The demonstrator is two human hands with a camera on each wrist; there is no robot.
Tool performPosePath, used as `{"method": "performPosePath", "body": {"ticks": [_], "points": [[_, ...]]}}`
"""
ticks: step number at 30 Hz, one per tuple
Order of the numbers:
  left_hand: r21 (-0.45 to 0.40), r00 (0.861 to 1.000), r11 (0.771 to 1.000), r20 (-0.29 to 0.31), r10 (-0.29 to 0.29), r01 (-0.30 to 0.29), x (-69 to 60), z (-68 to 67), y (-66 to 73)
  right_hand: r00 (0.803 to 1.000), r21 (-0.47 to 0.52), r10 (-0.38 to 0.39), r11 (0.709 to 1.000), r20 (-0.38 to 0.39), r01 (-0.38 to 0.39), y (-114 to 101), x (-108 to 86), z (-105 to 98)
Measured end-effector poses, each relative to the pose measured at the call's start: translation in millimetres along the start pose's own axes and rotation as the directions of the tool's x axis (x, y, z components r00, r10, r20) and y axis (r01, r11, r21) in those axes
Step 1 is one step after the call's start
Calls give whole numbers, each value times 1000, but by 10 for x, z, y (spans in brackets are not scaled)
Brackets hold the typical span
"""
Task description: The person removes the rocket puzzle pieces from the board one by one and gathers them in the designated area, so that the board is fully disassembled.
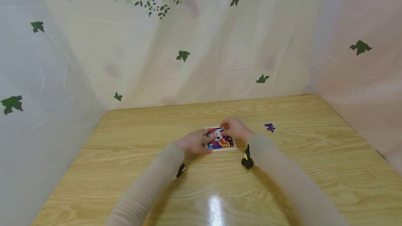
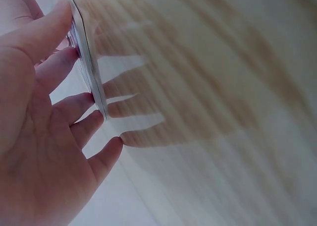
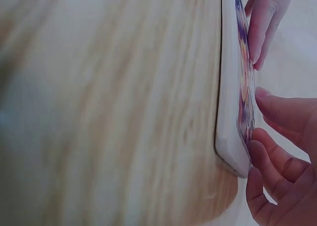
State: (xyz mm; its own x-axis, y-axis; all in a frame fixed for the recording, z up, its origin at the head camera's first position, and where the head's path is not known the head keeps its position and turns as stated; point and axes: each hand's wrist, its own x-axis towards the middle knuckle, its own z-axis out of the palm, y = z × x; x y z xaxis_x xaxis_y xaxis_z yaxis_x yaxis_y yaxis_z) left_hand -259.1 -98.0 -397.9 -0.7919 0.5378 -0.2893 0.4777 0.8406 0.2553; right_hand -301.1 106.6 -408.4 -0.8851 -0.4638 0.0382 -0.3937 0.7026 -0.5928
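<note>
A small jigsaw puzzle [image 1: 224, 144] in a white-rimmed tray lies on the table, showing a white figure on a purple, orange and red picture. My left hand [image 1: 194, 142] rests on its left side, fingers spread and fairly straight. In the left wrist view the fingertips [image 2: 96, 116] touch the tray's edge. At the upper right of the puzzle is my right hand [image 1: 237, 129], with bent fingers. Its thumb and fingertips touch the picture side in the right wrist view; whether they pinch a piece is hidden. A loose purple puzzle piece [image 1: 269, 127] lies right of that hand.
The wooden table [image 1: 141, 132] extends around the puzzle on all sides. Behind it hangs a pale curtain [image 1: 207, 79] with green leaf shapes. A black wrist-worn device [image 1: 247, 159] sits under the right sleeve, and another [image 1: 180, 170] under the left.
</note>
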Motion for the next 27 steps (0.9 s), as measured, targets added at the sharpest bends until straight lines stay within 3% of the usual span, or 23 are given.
{"method": "performPosePath", "body": {"ticks": [21, 27], "points": [[-30, 1000, 1000, 8, 2, -2, 37, -37, -15, 992, 45, 125, 991, -14, -124, -68, 78, 21], [-56, 1000, 998, 16, -27, 27, 22, -61, 0, 991, 48, 137, 989, -8, -136, -57, 94, 29]]}}
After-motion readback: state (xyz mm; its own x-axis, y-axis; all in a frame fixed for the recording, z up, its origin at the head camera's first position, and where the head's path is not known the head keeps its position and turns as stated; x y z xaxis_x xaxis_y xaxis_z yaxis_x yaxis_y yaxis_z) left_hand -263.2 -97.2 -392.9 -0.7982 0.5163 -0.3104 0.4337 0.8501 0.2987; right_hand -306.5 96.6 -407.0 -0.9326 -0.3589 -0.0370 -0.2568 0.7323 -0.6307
